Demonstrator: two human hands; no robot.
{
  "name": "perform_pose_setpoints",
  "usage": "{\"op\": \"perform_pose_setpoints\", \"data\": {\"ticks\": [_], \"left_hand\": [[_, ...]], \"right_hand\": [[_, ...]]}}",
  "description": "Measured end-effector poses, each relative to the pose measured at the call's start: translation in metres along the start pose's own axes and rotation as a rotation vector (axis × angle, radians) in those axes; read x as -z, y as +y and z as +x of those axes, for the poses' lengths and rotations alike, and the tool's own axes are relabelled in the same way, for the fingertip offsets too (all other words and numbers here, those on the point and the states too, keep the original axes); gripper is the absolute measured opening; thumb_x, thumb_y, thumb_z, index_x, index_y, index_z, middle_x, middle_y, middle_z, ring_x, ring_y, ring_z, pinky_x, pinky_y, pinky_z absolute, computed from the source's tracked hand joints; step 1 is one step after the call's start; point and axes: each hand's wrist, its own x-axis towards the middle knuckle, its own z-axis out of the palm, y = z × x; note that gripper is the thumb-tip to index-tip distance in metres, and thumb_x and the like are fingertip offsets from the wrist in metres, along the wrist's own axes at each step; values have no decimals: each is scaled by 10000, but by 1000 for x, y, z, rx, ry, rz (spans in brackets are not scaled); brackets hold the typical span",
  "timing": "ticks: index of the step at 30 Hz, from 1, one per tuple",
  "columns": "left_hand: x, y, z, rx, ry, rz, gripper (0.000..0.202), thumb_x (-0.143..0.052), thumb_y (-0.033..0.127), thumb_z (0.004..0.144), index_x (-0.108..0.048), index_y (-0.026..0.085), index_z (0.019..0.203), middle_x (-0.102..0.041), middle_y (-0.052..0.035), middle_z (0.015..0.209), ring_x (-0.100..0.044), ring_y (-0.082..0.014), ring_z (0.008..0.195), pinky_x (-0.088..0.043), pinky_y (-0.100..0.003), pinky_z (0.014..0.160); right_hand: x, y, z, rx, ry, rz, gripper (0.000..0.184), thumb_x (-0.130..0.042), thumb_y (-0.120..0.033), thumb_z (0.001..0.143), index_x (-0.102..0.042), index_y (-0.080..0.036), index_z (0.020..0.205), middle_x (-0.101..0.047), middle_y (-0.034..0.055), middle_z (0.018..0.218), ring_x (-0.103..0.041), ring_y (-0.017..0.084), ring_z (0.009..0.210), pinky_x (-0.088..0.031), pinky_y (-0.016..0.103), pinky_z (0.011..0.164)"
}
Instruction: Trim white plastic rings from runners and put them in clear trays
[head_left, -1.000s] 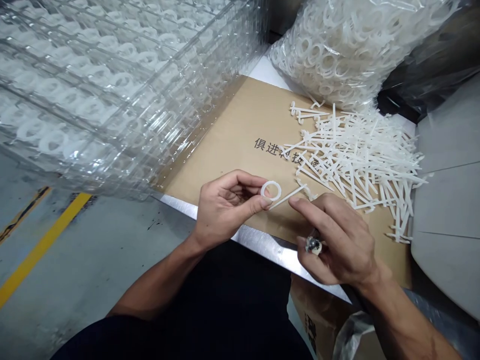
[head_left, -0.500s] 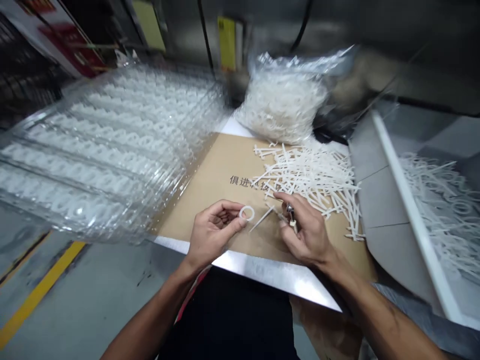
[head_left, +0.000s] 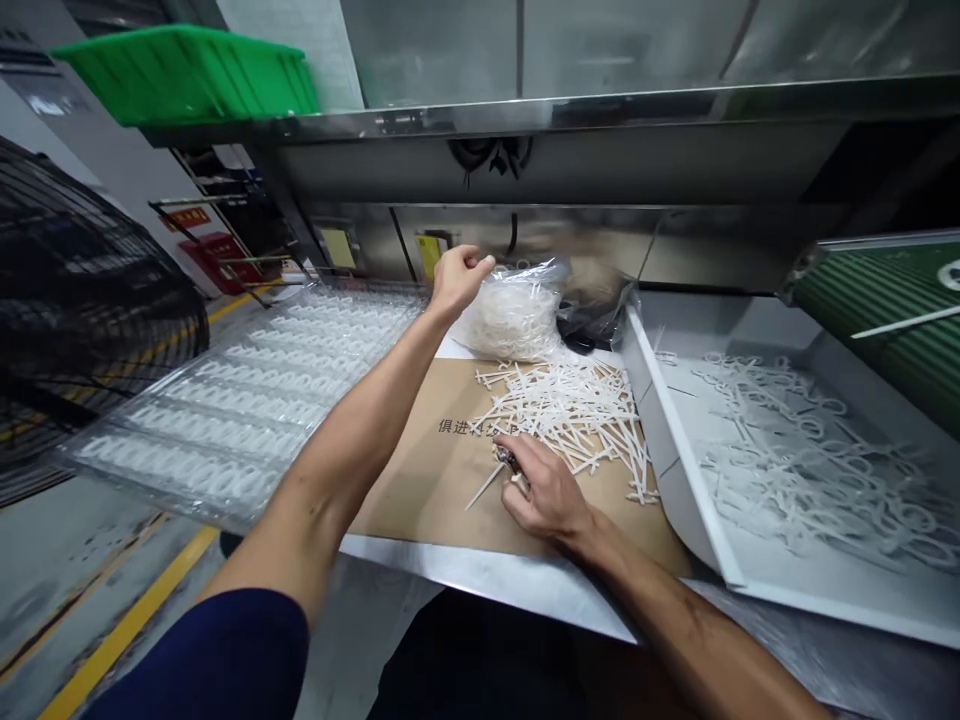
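My left hand is stretched far forward, raised at the near left of a clear plastic bag full of white rings. Its fingers are curled in; whether a ring is between them is hidden. Low over the cardboard sheet, my right hand is closed round a small metal tool that looks like nippers, mostly covered by the fingers. A thin white plastic stick points down-left from beside the tool. Just beyond this hand spreads a heap of white plastic sticks.
Stacked clear trays of white rings stand at left. A pale bin on the right holds ringed white parts. Above it slopes a green conveyor belt. A metal ledge with a green crate crosses overhead; a fan stands left.
My left hand, which held a white ring over the cardboard, has moved forward and up to the bag. The ring no longer shows. My right hand keeps the tool; the view has tilted up.
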Motion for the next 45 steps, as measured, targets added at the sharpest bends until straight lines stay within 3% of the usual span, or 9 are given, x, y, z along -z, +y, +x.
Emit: {"op": "perform_pose_setpoints", "data": {"ticks": [5, 7, 11, 16, 23, 28, 35, 40, 45], "left_hand": [[32, -6, -58, -126, -56, 117, 376, -699, 302, 904, -699, 122, 1233, -714, -95, 1055, -594, -188, 908, -483, -332, 912], [48, -4, -98, -161, -249, 200, 293, -675, 384, 928, -732, 164, 1112, -723, -77, 1010, -598, -190, 863, -485, -313, 824], [67, -2, -179, -123, -843, 379, 311, -606, 457, 960, -742, 177, 975, -742, -63, 932, -643, -203, 820, -456, -301, 733], [63, -9, -232, -74, -985, 447, 223, -668, 396, 891, -709, 177, 902, -718, -35, 833, -612, -176, 718, -398, -277, 652], [68, -15, -227, -127, -1032, 437, 154, -650, 315, 887, -677, 182, 814, -700, -21, 791, -596, -168, 720, -388, -277, 672], [63, -6, -194, -159, -845, 418, 275, -609, 407, 950, -680, 159, 857, -693, -45, 820, -599, -172, 744, -409, -283, 689], [-9, 40, -146, -371, -685, 257, 314, -657, 383, 941, -704, 145, 1140, -713, -69, 1004, -640, -192, 905, -463, -301, 815], [-50, 89, -136, -582, -773, 216, 301, -661, 375, 951, -724, 147, 1137, -720, -88, 1041, -656, -213, 918, -478, -332, 819], [-78, 131, -134, -735, -872, 218, 271, -643, 338, 951, -746, 148, 1115, -723, -102, 1047, -667, -235, 915, -489, -350, 811]], "right_hand": [[-6, -3, -1, 145, -77, -29, 511, -554, -218, 780, -612, -75, 1266, -648, 126, 952, -577, 275, 828, -537, 420, 767], [-12, -9, -4, 231, -136, -25, 503, -575, -266, 781, -630, -89, 1248, -650, 116, 940, -566, 268, 815, -521, 403, 758], [-22, -26, -9, 361, -240, -25, 460, -586, -327, 811, -655, -120, 1216, -657, 100, 934, -565, 261, 817, -489, 387, 763], [-23, -36, -10, 435, -316, -25, 370, -586, -334, 839, -668, -138, 1142, -657, 88, 899, -565, 261, 820, -470, 383, 782], [-19, -39, -8, 464, -333, -23, 365, -565, -342, 865, -658, -121, 1140, -654, 110, 921, -558, 276, 833, -457, 408, 773], [-20, -41, -8, 434, -354, 42, 357, -584, -326, 855, -652, -128, 1144, -654, 105, 926, -567, 275, 835, -471, 401, 751], [-19, -36, -4, 145, -323, 147, 437, -566, -258, 900, -595, -115, 1312, -688, 87, 1036, -649, 234, 905, -537, 347, 849], [-11, -32, 3, -32, -320, 197, 518, -558, -434, 1005, -521, -142, 1432, -711, 109, 1182, -697, 241, 1083, -555, 328, 931], [2, -28, 11, -23, -465, 320, 613, -531, -580, 1029, -495, -149, 1463, -702, 153, 1282, -689, 301, 1161, -552, 393, 973]]}}
